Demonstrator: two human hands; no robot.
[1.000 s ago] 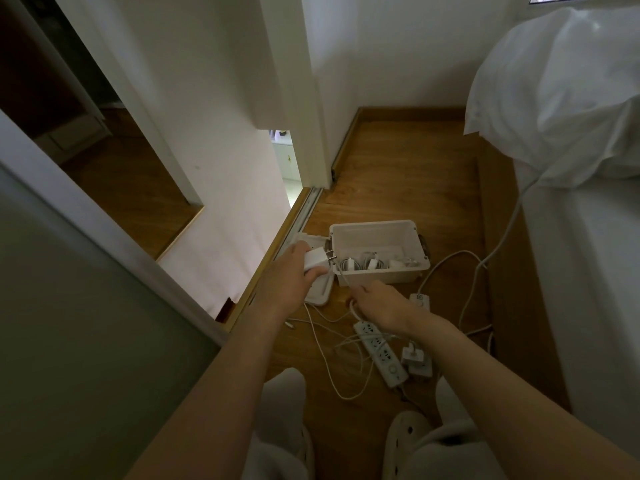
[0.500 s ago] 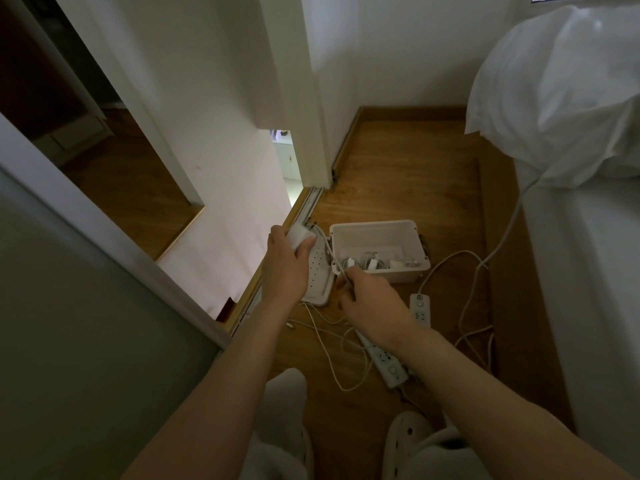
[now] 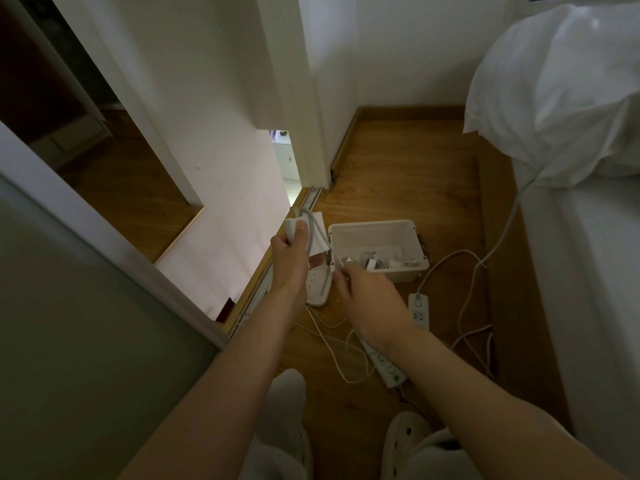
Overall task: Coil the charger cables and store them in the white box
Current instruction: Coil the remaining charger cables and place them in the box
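Note:
My left hand (image 3: 290, 260) grips a white charger brick (image 3: 313, 233) held up left of the white box (image 3: 377, 229). A loop of its white cable (image 3: 311, 225) lies over the brick. My right hand (image 3: 367, 299) pinches that cable just in front of the box's near left corner. The box stands open on the wooden floor with a few coiled white chargers (image 3: 375, 263) inside. More loose white cable (image 3: 341, 362) trails on the floor below my hands.
The box's lid (image 3: 317, 289) lies on the floor left of the box. Two white power strips (image 3: 418, 310) (image 3: 384, 365) and their cords lie to the right. A bed with a white duvet (image 3: 561, 95) fills the right side; a sliding door track and wall on the left.
My left hand has lifted the brick up and left. My right hand rose from the floor to the box's corner, pulling the cable so a loop now lies over the brick.

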